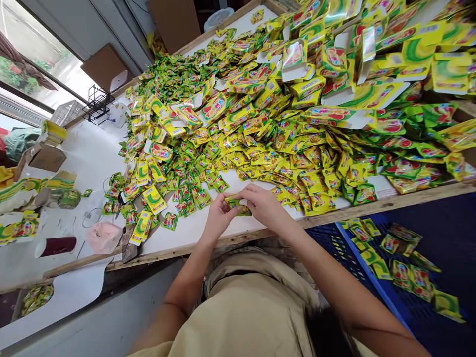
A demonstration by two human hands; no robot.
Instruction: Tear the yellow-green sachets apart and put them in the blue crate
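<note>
At the table's near edge, my left hand [218, 216] and my right hand [261, 204] meet with bent fingers over a small yellow-green packet [233, 203]. Both hands pinch it, and the fingers cover much of it, so whether it is a sachet or a little carton is hard to make out. Just left of my hands lie loose green sachets [201, 198] with red fruit pictures. Yellow sachets [312, 183] are heaped to the right. Behind them spreads a large pile of yellow-green printed cartons [238, 116], many with open flaps.
A wooden rim [334, 205] edges the white table. Below right, a blue crate [372, 292] holds several packets. Toward the left are a phone [130, 245], a pink face mask [104, 237], a dark red cup [57, 246], a glass jar [69, 198] and a black wire rack [97, 104].
</note>
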